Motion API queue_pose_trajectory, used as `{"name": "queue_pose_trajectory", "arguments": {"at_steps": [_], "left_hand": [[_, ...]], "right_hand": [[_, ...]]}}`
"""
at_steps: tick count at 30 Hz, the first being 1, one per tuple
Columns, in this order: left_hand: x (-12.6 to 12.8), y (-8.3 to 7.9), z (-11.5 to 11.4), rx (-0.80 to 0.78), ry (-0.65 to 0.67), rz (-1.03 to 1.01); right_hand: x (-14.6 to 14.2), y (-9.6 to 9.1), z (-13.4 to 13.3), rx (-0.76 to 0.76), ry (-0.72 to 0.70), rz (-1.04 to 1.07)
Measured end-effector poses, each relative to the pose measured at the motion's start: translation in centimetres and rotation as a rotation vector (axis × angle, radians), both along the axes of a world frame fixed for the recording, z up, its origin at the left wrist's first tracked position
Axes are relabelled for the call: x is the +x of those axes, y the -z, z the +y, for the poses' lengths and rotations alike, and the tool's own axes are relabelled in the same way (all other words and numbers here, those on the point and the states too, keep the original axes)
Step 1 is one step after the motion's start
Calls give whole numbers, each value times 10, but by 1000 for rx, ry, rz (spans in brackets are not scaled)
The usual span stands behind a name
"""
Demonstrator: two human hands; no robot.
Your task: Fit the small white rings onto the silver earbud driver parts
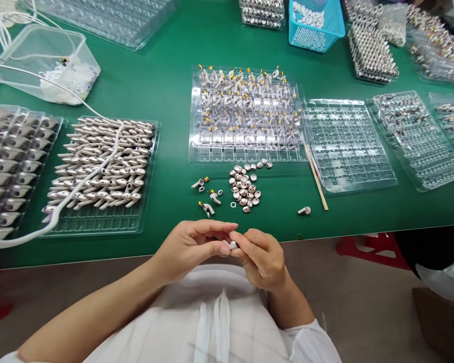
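Both my hands meet just off the table's front edge around a small white earbud (232,245). My left hand (191,247) pinches it between thumb and fingers from the left. From the right, my right hand (263,254) grips its other end with closed fingertips, which hide part of it. Beyond my hands lies a loose heap of small round silvery caps (245,189). Left of the heap are several white earbud parts with yellow tabs (215,197) and small white rings (233,205). One more earbud (304,210) lies by itself to the right.
A clear tray of earbud parts with yellow tabs (249,108) stands behind the caps. A thin wooden stick (318,181) and a clear tray (353,146) are at right. Stacked silvery housings (102,161), a white cable (71,194), a plastic tub (26,70) and a blue basket (316,38) surround them.
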State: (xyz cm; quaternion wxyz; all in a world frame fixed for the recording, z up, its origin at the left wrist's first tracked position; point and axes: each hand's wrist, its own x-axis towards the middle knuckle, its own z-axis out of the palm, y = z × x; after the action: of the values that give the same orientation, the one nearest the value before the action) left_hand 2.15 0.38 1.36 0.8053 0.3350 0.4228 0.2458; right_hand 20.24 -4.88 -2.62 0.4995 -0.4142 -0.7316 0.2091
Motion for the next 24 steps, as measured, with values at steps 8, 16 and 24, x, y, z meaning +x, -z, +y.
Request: {"name": "queue_pose_trajectory", "arguments": {"at_steps": [8,16,24], "left_hand": [[3,0,1,-14,-23,-17],[2,0,-2,-42,-31,-40],[2,1,-5,-13,-61,31]], "right_hand": [[-4,-4,2,7,21,15],[-2,-2,1,-128,-40,85],[-5,1,-2,-87,31,-20]]}}
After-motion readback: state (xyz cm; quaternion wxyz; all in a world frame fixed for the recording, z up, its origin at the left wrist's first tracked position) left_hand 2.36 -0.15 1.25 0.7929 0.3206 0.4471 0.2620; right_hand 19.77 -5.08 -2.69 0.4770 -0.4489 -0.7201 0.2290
